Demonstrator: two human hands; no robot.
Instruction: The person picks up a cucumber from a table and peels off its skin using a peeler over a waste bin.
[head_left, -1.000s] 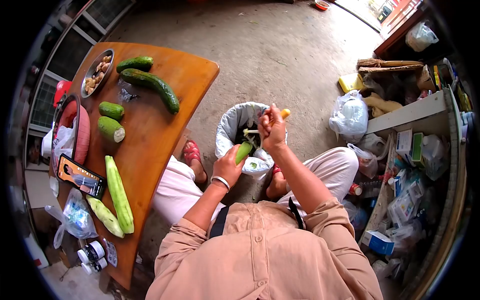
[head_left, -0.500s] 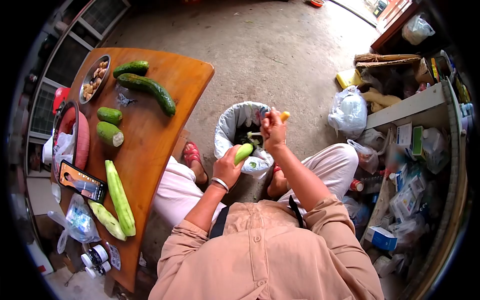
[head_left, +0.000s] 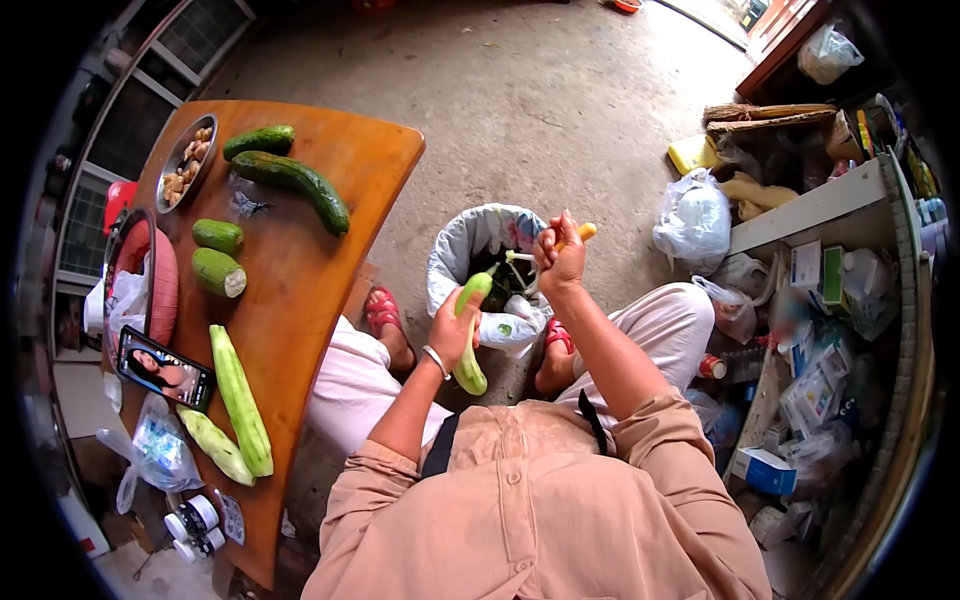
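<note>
The peeled gourd (head_left: 470, 377) is in the left hand (head_left: 450, 325), whose fingers wrap its middle and hide that stretch. The right hand (head_left: 562, 258), just beyond and to the right, is curled around a yellow-handled peeler (head_left: 588, 231); its pale head is hard to make out against the lined bin (head_left: 447, 268) ahead of the left hand, as are the bin's dark contents. The gourd's long axis runs fore and aft: the far end points toward the bin, leaning slightly right, the near end toward the lap. Half a second ago only the far end showed; now the near end shows below the fist. Left of the left hand, on the wooden table (head_left: 312, 290), lie two other peeled gourds (head_left: 240, 400) beside a phone (head_left: 162, 372), its screen picture changed.
</note>
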